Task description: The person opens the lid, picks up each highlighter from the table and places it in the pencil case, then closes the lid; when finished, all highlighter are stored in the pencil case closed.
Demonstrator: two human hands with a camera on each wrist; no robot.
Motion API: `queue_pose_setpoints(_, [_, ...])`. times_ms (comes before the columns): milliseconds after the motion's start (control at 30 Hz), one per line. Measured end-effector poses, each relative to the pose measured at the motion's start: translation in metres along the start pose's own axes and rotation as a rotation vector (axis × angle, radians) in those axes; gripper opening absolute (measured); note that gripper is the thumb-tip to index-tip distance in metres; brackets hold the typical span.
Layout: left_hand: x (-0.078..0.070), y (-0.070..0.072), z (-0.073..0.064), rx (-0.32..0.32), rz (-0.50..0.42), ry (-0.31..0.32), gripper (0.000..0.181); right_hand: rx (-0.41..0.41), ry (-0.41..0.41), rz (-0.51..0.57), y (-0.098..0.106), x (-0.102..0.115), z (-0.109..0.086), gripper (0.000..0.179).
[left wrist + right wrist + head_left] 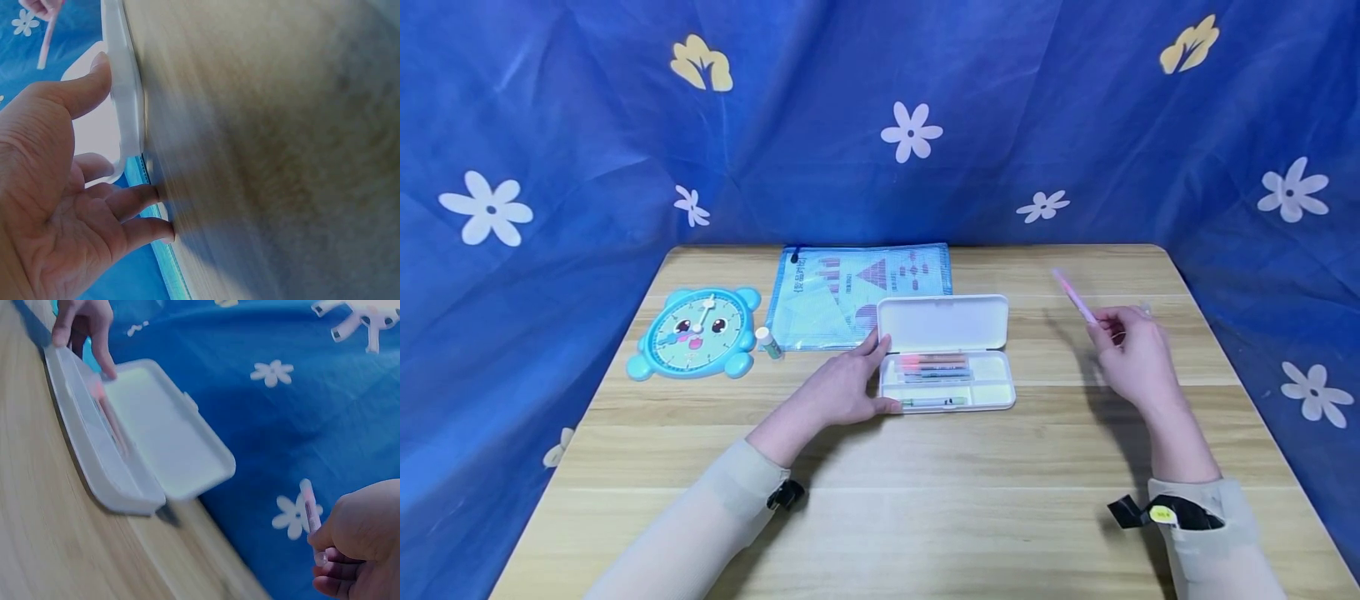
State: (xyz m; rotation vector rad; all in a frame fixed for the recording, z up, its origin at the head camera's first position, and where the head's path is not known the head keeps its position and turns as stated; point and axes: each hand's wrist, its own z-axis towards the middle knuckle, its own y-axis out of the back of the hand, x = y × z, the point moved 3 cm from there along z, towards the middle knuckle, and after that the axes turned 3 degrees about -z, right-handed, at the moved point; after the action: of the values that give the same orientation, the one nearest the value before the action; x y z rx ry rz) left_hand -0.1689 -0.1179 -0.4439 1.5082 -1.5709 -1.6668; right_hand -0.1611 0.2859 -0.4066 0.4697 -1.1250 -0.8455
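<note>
A white pencil case (pixel 992 393) lies on the table with its lid (pixel 942 323) raised; several pens (pixel 934 363) fill its upper left part and one greenish pen (pixel 934 402) lies in the front compartment. My left hand (pixel 850 385) grips the case's left end, thumb at the front corner and a finger against the lid. In the left wrist view, the lower fingers (pixel 147 232) touch the table. To the right of the case, my right hand (pixel 1131 354) pinches a slim pink pen (pixel 1075 297) between thumb and fingers, held above the table and tilted.
Left on the table sits a blue toy clock (pixel 696 333) with a cartoon face. Beside it stands a small white-capped glue stick (pixel 769 342). A blue mesh zip pouch (pixel 820 308) lies behind the case. Blue flowered cloth (pixel 985 75) hangs along the table's back and sides.
</note>
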Motion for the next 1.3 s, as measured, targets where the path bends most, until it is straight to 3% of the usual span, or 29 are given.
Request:
queue_pose_setpoints(700, [0.0, -0.001, 0.0, 0.005, 0.007, 0.003, 0.116, 0.144, 0.27, 0.115, -0.036, 0.069, -0.003, 0.01])
queue_pose_setpoints(1067, [0.0, -0.001, 0.0, -0.001, 0.006, -0.003, 0.116, 0.312, 0.302, 0.121, -0.07, 0.089, -0.011, 0.009])
queue_pose_setpoints(1300, [0.0, -0.001, 0.001, -0.002, 0.005, -0.003, 0.116, 0.373, 0.361, 0.129, -0.091, 0.094, -0.02, 0.007])
